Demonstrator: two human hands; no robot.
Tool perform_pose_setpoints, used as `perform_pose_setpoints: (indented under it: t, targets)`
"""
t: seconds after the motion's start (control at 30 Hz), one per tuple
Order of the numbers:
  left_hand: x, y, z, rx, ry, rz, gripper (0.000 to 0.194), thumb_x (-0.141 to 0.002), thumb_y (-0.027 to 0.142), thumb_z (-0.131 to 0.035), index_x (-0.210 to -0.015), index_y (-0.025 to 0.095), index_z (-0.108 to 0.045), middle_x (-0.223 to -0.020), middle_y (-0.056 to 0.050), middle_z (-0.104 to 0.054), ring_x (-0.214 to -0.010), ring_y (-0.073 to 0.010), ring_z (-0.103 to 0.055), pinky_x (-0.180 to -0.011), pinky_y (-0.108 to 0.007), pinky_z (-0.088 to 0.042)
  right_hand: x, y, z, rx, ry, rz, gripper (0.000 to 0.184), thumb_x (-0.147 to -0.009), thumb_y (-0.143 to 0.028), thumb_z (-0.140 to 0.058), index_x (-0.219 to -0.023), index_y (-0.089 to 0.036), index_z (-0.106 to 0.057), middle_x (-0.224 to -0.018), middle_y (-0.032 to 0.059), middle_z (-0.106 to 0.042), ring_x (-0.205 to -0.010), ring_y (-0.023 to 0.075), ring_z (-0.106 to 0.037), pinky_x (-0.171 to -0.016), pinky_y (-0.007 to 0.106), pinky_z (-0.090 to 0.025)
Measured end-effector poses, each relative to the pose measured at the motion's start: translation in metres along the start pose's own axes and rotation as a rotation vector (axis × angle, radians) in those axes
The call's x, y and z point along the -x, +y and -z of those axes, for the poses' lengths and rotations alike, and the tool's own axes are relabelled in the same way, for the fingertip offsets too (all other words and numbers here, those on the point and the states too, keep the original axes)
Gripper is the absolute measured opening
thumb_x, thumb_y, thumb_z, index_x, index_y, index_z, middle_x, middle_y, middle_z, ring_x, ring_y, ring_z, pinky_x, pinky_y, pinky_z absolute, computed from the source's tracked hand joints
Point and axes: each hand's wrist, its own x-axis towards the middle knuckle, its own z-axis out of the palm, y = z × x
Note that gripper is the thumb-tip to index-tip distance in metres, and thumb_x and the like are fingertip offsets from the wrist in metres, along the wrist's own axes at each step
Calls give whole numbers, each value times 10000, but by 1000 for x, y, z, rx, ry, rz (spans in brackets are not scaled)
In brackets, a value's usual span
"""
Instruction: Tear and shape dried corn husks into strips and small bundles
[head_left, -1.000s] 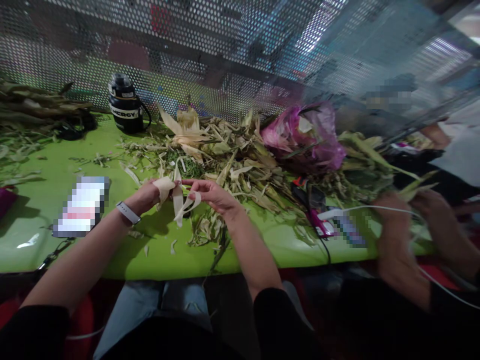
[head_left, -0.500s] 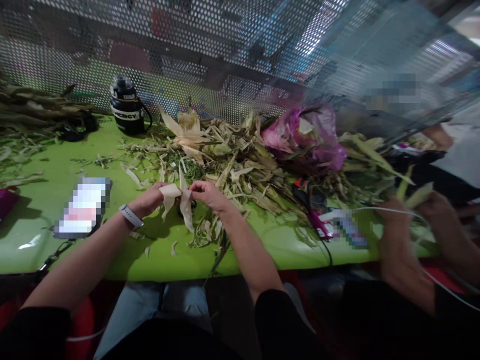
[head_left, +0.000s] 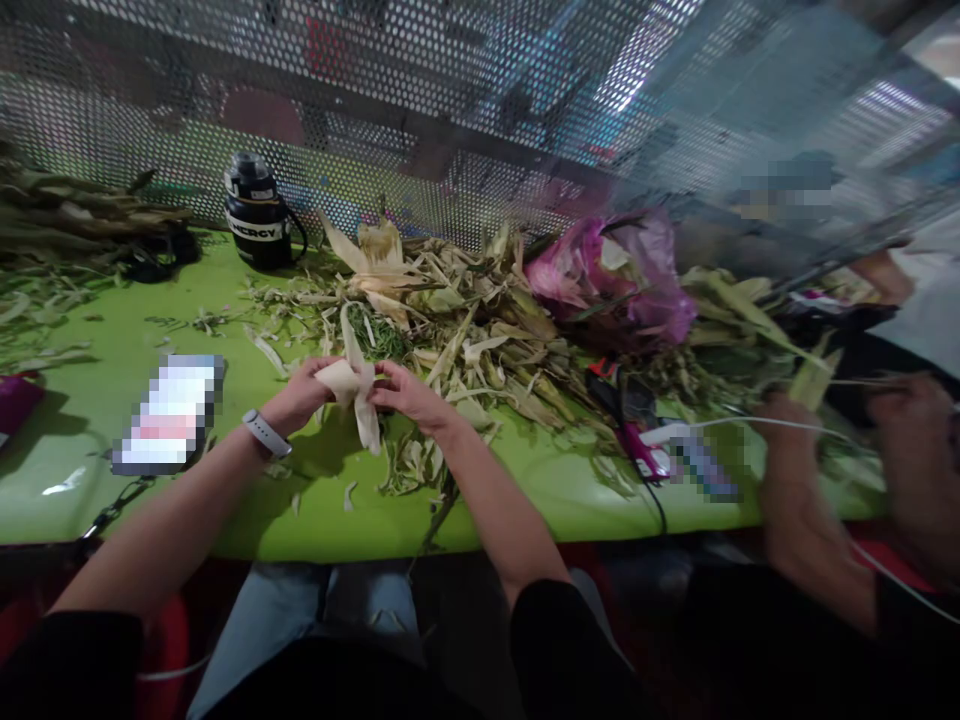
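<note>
My left hand (head_left: 300, 396) and my right hand (head_left: 411, 397) meet over the green table (head_left: 97, 400), both pinching a pale dried corn husk strip (head_left: 354, 384). The strip is folded between my fingers, one end pointing up and another hanging down toward the table. A watch with a light band sits on my left wrist (head_left: 266, 434). Just beyond my hands lies a big heap of corn husks (head_left: 465, 320). Small husk scraps (head_left: 409, 460) lie under my right wrist.
A phone (head_left: 171, 412) lies left of my hands. A black bottle (head_left: 256, 212) stands by the perforated metal wall. A pink plastic bag (head_left: 611, 275) sits in the husks; scissors and a cable (head_left: 637, 440) lie right. Another person's hands (head_left: 787, 440) work husks at far right.
My hands have drawn closer together and the husk strip has been folded tighter between them. The other person's hands at right have shifted with their husks.
</note>
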Motion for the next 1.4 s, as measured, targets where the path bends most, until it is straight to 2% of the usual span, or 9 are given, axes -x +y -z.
perform_pose_setpoints:
  t: [0.13,0.23,0.47,0.73,0.83,0.93,1.03,1.23,1.4]
  targets:
    - [-8,9,5,148,209,-109,155,-542,157,-784,-658,149,-683,-610,1,-644,-517,-100,-547,-457,-184,-431,9,-7,4,115,-209,-76,386,-734,-435,-735,-961,-164,-580,-646,-20,-647,-463,80,-524,-460,203,-426]
    - [-10,16,5,240,293,-127,186,-611,196,-786,-767,155,-693,-714,-16,-678,-578,-105,-576,-460,-175,-420,15,-11,16,297,-260,-105,310,-769,-413,-707,-892,-137,-635,-667,1,-658,-505,79,-556,-443,183,-409]
    - [-3,6,-8,157,149,32,174,-608,229,-769,-719,115,-699,-635,-20,-655,-547,-115,-562,-521,-222,-445,13,-19,21,226,183,73,177,-751,-303,-681,-835,-152,-640,-692,-13,-645,-577,92,-570,-557,229,-478]
    - [0,-4,-10,64,66,77,142,-578,154,-724,-713,115,-702,-637,-48,-673,-555,-152,-593,-514,-244,-455,-3,-1,-4,-21,173,-9,217,-626,-275,-762,-738,-160,-617,-677,-29,-638,-605,100,-583,-603,236,-493]
    - [-7,2,-1,94,157,36,271,-606,73,-636,-862,130,-702,-697,-37,-682,-560,-138,-598,-475,-216,-428,-6,3,-2,-35,202,-36,230,-635,-300,-763,-724,-163,-600,-617,-41,-616,-526,84,-553,-540,216,-464]
    - [-15,12,11,207,365,56,295,-659,37,-535,-899,141,-673,-789,-51,-703,-638,-142,-638,-472,-201,-442,-7,6,2,72,203,-103,212,-670,-305,-744,-734,-169,-595,-545,-55,-573,-448,78,-507,-456,198,-394]
    - [-18,19,18,329,322,118,220,-742,84,-527,-920,132,-646,-820,-78,-711,-720,-168,-673,-576,-241,-530,-5,9,4,353,163,-152,198,-715,-325,-716,-722,-172,-590,-563,-33,-584,-464,95,-517,-452,208,-373]
    - [-7,19,3,380,175,114,275,-808,157,-461,-1002,84,-642,-882,-126,-720,-842,-197,-691,-749,-288,-560,6,-1,0,790,461,147,265,-779,-455,-647,-789,-190,-632,-704,5,-634,-643,131,-556,-591,242,-403]
    - [5,11,-17,200,98,-3,367,-762,147,-483,-1073,94,-671,-980,-99,-718,-894,-178,-660,-747,-232,-518,12,-7,-12,610,358,335,315,-820,-477,-599,-951,-191,-623,-892,41,-658,-741,144,-575,-652,255,-439]
